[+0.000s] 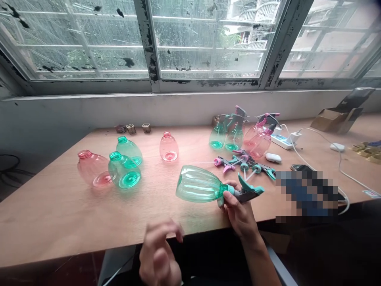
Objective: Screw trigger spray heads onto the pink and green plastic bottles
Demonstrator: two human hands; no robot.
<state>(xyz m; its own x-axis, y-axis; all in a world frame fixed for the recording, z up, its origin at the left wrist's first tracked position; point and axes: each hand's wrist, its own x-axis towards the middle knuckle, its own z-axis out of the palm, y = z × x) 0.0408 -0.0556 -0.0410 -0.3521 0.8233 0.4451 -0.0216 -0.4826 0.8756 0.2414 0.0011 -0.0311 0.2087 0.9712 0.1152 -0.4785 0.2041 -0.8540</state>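
Observation:
My right hand grips a green spray bottle by its neck, just below the spray head. The bottle lies sideways in the air over the table's front edge, its base toward the left. A green and dark grey trigger head sits on its neck. My left hand is low in front of the table, slightly blurred, its fingers loosely bent and apart with nothing in them. Beyond the held bottle, several loose spray heads with thin tubes lie in a pile, some pink and some green.
Headless bottles stand at the left: a pink one, a green one, another green one behind. A pink bottle stands mid-table. Bottles with spray heads are at the back right, near a power strip, cables and a phone.

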